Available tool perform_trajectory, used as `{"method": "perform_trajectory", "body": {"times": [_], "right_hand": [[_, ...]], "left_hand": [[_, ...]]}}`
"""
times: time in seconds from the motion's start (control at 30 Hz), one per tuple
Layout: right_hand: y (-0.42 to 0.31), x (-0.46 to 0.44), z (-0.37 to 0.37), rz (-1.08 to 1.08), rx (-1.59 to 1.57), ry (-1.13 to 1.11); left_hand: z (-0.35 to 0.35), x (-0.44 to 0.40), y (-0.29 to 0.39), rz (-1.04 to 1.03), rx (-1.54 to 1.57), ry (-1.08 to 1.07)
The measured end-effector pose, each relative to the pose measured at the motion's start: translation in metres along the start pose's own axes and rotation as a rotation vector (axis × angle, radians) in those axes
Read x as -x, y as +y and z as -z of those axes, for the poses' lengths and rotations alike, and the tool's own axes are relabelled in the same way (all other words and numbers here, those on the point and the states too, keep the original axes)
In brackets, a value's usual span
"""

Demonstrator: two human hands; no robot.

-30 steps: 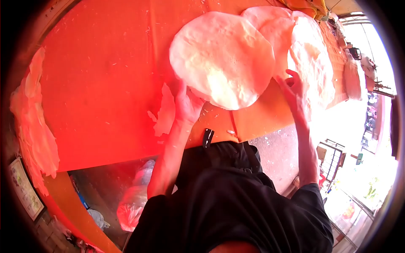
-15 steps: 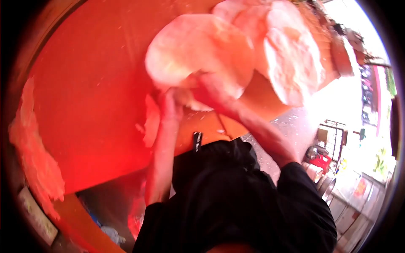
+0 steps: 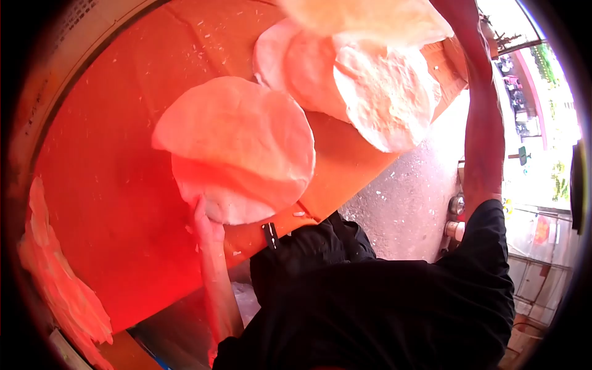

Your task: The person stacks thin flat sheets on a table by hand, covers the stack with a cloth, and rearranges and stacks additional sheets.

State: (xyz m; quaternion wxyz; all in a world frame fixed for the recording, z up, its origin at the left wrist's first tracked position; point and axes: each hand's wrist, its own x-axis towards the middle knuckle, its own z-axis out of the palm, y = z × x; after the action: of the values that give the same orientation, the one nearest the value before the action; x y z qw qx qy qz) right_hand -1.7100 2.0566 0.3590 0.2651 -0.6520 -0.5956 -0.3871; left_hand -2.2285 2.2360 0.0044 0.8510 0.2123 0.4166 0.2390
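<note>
A thin, floppy round pale sheet (image 3: 246,135) lies on the orange-red tabletop (image 3: 111,185), with a fold running across its lower part. My left hand (image 3: 208,223) is at its near edge, fingers closed on the rim. My right forearm (image 3: 484,117) reaches up along the right side, and the hand itself is beyond the top of the view. Close to that wrist, a second pale sheet (image 3: 370,18) appears at the top edge, partly cut off. Whether my right hand holds it cannot be seen.
More round sheets overlap at the back, including a wrinkled white one (image 3: 388,92) by the table's right edge. Torn pale strips (image 3: 61,265) lie along the left side. Small flecks dot the tabletop. Beyond the table edge is a grey floor (image 3: 407,197).
My hands were together at the near edge of a sheet; now they are far apart. My right arm has swung up and right, while my left stays at the near rim. The view has shifted.
</note>
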Motion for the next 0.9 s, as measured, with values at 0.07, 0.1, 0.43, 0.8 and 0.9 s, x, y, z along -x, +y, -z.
{"method": "perform_trajectory", "body": {"times": [0.07, 0.1, 0.43, 0.8, 0.9], "right_hand": [[-0.015, -0.001, 0.015, -0.097, 0.169, -0.230], [-0.021, 0.015, 0.007, -0.147, 0.098, -0.315], [-0.114, 0.213, -0.008, -0.663, -0.313, -0.981], [-0.043, 0.335, 0.041, -0.631, -0.290, -0.614], [-0.034, 0.348, 0.059, -0.629, -0.261, -0.592]], "left_hand": [[0.022, -0.008, 0.003, -0.047, -0.025, -0.251], [0.033, -0.012, 0.004, -0.072, -0.033, -0.375], [-0.153, 0.054, 0.069, -0.577, -0.326, -0.062], [-0.510, 0.067, 0.049, -0.800, -0.402, -0.426], [-0.521, 0.035, 0.029, -0.744, -0.398, -0.402]]}}
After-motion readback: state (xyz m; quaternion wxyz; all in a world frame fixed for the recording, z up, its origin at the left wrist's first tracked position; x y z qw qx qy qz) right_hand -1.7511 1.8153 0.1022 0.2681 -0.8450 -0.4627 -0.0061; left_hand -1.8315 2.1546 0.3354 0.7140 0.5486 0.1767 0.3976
